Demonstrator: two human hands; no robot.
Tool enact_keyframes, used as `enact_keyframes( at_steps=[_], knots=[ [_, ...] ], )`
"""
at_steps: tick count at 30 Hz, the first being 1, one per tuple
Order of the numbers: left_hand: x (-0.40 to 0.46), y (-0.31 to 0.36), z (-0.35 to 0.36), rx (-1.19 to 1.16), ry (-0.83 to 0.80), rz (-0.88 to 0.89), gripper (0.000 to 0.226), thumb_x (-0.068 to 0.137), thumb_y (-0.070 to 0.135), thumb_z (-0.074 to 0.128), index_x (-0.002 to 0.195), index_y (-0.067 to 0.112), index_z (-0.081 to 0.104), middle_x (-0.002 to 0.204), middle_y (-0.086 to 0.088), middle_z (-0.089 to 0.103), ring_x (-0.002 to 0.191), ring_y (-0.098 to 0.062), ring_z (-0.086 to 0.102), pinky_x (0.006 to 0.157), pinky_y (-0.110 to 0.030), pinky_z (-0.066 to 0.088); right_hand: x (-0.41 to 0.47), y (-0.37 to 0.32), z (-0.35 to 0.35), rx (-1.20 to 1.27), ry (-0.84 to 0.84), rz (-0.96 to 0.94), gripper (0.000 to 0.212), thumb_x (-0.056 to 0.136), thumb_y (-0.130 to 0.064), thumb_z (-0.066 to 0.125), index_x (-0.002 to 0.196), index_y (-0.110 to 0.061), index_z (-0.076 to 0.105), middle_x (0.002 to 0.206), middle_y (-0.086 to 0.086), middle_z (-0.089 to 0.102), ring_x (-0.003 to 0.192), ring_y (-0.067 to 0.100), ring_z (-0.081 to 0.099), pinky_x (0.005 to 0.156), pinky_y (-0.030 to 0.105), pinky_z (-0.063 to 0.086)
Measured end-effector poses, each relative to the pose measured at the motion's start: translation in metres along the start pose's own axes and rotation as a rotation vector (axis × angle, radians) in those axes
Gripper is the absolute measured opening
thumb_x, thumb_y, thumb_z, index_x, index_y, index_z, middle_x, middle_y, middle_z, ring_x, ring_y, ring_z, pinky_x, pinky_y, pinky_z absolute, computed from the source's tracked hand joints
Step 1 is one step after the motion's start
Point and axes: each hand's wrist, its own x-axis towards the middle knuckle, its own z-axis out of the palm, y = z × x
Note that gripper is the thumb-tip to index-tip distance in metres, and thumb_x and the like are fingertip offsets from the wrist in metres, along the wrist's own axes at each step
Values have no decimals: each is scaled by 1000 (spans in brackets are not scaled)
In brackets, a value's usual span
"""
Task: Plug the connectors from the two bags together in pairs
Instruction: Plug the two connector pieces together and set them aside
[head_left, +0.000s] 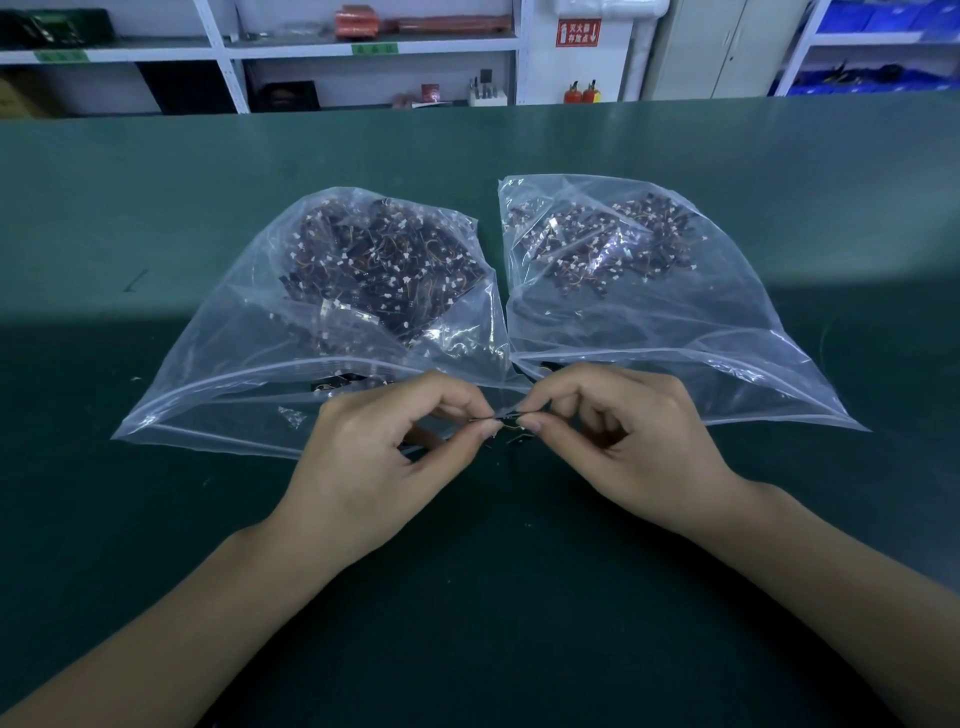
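Left hand (384, 447) and right hand (623, 431), each with its grip pinched between thumb and forefinger on one end of a small wired connector pair (511, 420), fingertips nearly meeting above the green counter (156, 208). Just behind lie the left bag (249, 364) and right bag (701, 338), both clear plastic, mouths toward the hands, each holding a heap of dark connectors.

Single head-worn wide-angle cam, aimed fwd and down, worktop (156, 519) seen close, shelves (363, 49) seen far behind
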Motion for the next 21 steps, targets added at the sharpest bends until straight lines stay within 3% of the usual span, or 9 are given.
enact_keyframes(
  at_steps=[13, 18, 21],
  knots=[
    [0, 3, 1, -17, -5, -24, 8, 95, 14, 82, 95, 8, 77, 88, 12, 76, 85, 0, 74, 72, -11, 55, 1, -3, 0, 53, -35, 57, 5, 98, -22, 77, 101, -19, 75, 72, -22, 52, 51, 16, 43, 60, 12, 34],
    [0, 5, -1, -51, 67, -90, 6, 95, 18, 78, 98, 13, 76, 87, 10, 77, 80, -10, 76, 67, -18, 57, -1, -3, -2, 58, -88, 104, 42, 89, -48, 81, 123, -27, 70, 91, -14, 66, 56, 17, 53, 60, 10, 39],
    [0, 8, -1, -70, 94, -95, 7, 96, 17, 79, 98, 13, 74, 87, 9, 77, 80, -12, 76, 67, -17, 57, -3, -2, -1, 33, -100, 96, 36, 88, -47, 82, 115, -27, 71, 94, -19, 65, 55, 13, 51, 61, 9, 37]
  ],
)
